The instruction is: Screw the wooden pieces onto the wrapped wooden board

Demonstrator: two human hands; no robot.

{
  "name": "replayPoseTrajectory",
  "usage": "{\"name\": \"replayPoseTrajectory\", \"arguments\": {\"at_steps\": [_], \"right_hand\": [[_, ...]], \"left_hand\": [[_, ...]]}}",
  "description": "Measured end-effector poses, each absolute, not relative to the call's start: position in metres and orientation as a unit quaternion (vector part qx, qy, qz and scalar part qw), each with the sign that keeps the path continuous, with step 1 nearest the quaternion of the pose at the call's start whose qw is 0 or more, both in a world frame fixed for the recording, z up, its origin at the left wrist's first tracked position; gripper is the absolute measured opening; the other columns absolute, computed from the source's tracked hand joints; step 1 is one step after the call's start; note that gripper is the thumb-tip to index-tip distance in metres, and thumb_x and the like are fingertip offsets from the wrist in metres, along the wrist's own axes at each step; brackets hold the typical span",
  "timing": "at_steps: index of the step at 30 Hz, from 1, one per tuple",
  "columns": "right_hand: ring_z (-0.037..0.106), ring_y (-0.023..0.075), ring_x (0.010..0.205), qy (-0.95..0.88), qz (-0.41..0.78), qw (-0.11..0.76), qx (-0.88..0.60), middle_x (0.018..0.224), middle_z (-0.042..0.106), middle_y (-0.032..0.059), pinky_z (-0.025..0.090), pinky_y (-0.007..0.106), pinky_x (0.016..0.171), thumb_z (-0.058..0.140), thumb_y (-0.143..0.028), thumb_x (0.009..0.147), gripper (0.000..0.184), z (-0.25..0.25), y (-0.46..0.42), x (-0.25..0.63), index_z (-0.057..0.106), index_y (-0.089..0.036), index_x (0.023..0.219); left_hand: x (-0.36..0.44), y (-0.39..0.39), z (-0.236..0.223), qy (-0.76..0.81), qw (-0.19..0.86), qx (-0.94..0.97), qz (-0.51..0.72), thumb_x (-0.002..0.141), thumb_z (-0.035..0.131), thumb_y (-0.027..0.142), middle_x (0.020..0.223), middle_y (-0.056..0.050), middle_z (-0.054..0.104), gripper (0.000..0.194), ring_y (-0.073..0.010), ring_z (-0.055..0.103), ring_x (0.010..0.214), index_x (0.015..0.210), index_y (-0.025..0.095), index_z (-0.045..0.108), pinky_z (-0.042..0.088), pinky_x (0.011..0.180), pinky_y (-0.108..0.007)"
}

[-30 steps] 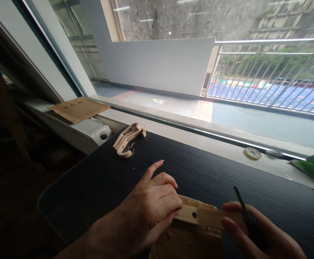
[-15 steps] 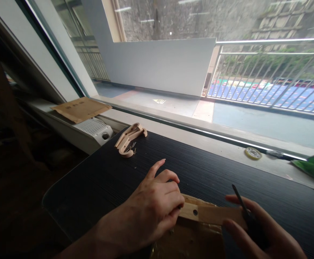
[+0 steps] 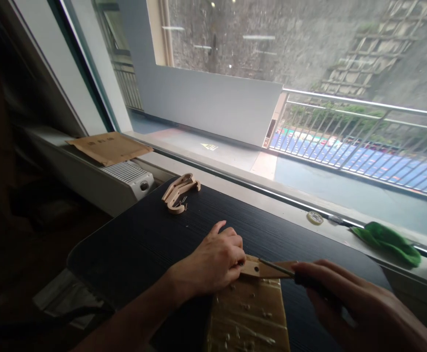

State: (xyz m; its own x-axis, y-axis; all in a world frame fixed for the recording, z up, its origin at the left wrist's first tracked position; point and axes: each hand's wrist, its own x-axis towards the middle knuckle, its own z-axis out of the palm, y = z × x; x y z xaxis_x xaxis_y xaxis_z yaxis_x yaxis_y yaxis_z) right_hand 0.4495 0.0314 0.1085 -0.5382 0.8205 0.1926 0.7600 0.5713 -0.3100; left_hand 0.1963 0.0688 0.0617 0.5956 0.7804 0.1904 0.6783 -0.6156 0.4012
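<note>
The left hand (image 3: 217, 261) is clenched at the fingertips on the left end of a wooden piece (image 3: 266, 274), with one finger raised clear; whether anything small sits between those fingertips cannot be told. The wooden piece is pale, smooth and flat-faced, pierced by one dark round hole, and lies across the far end of a block (image 3: 250, 313) in glossy, creased, yellowish-brown wrapping with small round marks. Both are well in from the desk's left edge; the desk (image 3: 140, 244) has a black top with fine linear grain and rounded corners. The right hand (image 3: 352, 296) grasps the dark handle of a screwdriver (image 3: 307, 282), whose slim straight shaft slants over the wooden piece toward the left fingertips; contact at the tip cannot be confirmed. Near the desk's far left corner lie curved wooden hooks (image 3: 179, 191) with drilled holes and rounded ends, thin metal screws (image 3: 182, 202) just beside them. Along the desk's far edge runs a pale, hard sill (image 3: 243, 192) bearing a ring-shaped tape roll (image 3: 314, 218) and a soft, rumpled green cloth (image 3: 387, 244). Beyond the left corner, a flat brown paper envelope (image 3: 109, 147) rests on a white casing (image 3: 120, 188) with a ribbed grille.
</note>
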Motion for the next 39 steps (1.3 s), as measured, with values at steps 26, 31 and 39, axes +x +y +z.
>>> {"name": "replayPoseTrajectory", "arguments": {"at_steps": [26,31,39], "right_hand": [[0.046,0.009,0.055,-0.908,0.124,-0.08,-0.391,0.071,0.058,-0.0021,0.027,0.023,0.051,0.049,-0.006,0.082,0.023,0.143,0.068,0.383,0.063,-0.022,0.075],[0.047,0.0088,0.056,-0.909,0.11,-0.099,-0.389,0.073,0.059,-0.0008,0.029,0.022,0.051,0.051,-0.005,0.079,0.019,0.147,0.07,0.376,0.063,-0.019,0.075],[0.046,0.0085,0.056,-0.917,0.105,-0.106,-0.371,0.073,0.058,-0.0019,0.026,0.024,0.051,0.051,-0.003,0.077,0.02,0.148,0.071,0.378,0.061,-0.02,0.075]], "left_hand": [[0.193,0.073,0.057,0.384,0.131,0.898,0.171,0.082,0.059,0.013,0.08,0.0,0.059,0.012,-0.0172,0.054,0.089,0.071,0.017,0.064,0.024,0.109,-0.053],[0.193,0.074,0.058,0.378,0.132,0.902,0.163,0.08,0.061,0.012,0.079,0.001,0.06,0.01,-0.0175,0.055,0.09,0.077,0.019,0.067,0.023,0.11,-0.054],[0.193,0.074,0.055,0.379,0.129,0.9,0.173,0.081,0.06,0.012,0.079,0.0,0.06,0.011,-0.0181,0.055,0.091,0.079,0.02,0.068,0.024,0.109,-0.055]]}}
